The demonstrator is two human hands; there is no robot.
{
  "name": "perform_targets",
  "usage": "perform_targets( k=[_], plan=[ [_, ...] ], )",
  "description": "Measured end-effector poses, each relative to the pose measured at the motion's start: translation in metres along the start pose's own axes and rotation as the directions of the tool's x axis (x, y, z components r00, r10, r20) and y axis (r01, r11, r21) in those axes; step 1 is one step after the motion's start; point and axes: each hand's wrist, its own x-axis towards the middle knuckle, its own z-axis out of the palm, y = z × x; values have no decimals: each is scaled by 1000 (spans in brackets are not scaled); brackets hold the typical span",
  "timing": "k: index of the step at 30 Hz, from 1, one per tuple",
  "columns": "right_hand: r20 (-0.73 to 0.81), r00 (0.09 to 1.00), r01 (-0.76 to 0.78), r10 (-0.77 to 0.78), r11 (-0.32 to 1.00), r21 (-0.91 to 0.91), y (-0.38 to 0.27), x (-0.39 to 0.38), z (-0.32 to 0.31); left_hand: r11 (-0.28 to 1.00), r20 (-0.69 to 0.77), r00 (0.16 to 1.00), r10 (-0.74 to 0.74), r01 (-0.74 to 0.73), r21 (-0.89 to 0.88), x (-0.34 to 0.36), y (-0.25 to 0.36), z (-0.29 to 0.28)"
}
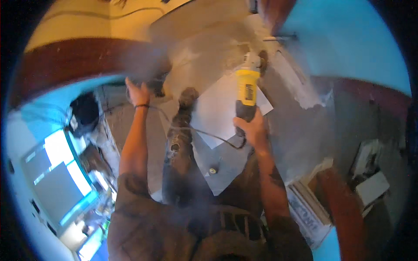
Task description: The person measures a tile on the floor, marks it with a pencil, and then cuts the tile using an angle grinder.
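A yellow and black angle grinder [248,89] is gripped round its dark rear end by my right hand [253,128]. Its metal head points away from me, with a dark round disc [263,58] at the right side. From the handle a black cable [209,134] curves left across my leg. My left hand [138,93] is out to the left, by the end of a dark red-brown beam [87,61]. Its thumb stands apart from the fingers, which are partly hidden, and I see nothing held in it. White sheets [217,111] lie under the grinder.
Hazy dust hangs in the air. A small round piece [213,170] lies between my legs. At the lower right stand a box [307,217] and a red-brown board [342,209]. A bright window [65,161] and a black bundle [85,113] are at the left.
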Motion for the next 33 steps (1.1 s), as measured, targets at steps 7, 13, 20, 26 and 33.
perform_targets(
  k=[7, 13, 20, 26, 33],
  plan=[
    [-402, 910, 128, -96, 990, 54, 56, 132, 102, 892, 251, 954, 164, -252, 376, 95, -71, 118],
    [-510, 858, 28, -53, 998, -55, 127, 229, 137, 931, 997, -78, -23, 362, 49, 80, -43, 230],
    [-541, 838, -93, -65, 961, -259, 151, 210, 143, 691, 939, -242, 243, 723, 7, -43, 63, 254],
    [-391, 919, -61, -47, 964, -258, 107, 119, 122, 609, 991, 18, 135, 788, -97, -93, 125, 156],
    [-246, 856, 346, -454, 858, -379, 46, 24, 51, 777, 857, 346, 382, 382, -501, -151, 239, 68]
  ],
)
